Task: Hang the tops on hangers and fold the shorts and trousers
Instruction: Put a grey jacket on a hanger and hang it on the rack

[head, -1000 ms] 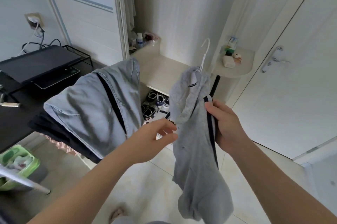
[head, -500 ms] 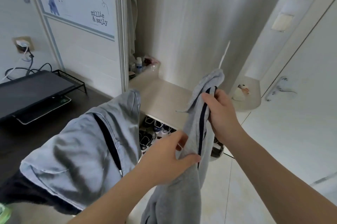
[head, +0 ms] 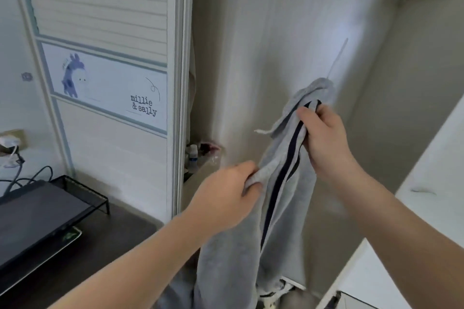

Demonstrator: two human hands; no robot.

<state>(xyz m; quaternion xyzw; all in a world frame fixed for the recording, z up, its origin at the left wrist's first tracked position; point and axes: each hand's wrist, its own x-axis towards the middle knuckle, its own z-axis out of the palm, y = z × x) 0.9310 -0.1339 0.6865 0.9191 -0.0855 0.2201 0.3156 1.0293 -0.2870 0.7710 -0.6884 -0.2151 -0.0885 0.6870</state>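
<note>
So the grey top (head: pixel 276 183) is soft, fleecy sweatshirt stuff with a narrow dark navy stripe down it. It hangs in a long bunched column from about 3 o'clock down to 6 o'clock, in front of the pale wood-grain wardrobe panel (head: pixel 263 32). A flat white drawstring (head: pixel 263 131) pokes out sideways near the top. The thin white hanger hook (head: pixel 337 57) sticks up at 2 o'clock, blurred into a streak.

The right hand (head: pixel 321 138), at 3 o'clock, has its fingers curled round the scrunched upper end, with the thumb on the stripe. The left hand (head: pixel 226 190), at 6 o'clock, pinches a fold of the fleece between its thumb and curled fingers.

Over at 9 o'clock there's a glossy sticker (head: pixel 105 85) reading "millie & sally". At 8 o'clock a black wire-mesh stand (head: pixel 82 190) sits on a dark desk (head: pixel 120 241).

Compared with half a second ago, the view has tipped upward. The other grey garment that was draped at lower left is out of frame now, and so is most of the shoe shelf. The top and both hands are raised higher against the panel, and the left hand grips closer to the right.
</note>
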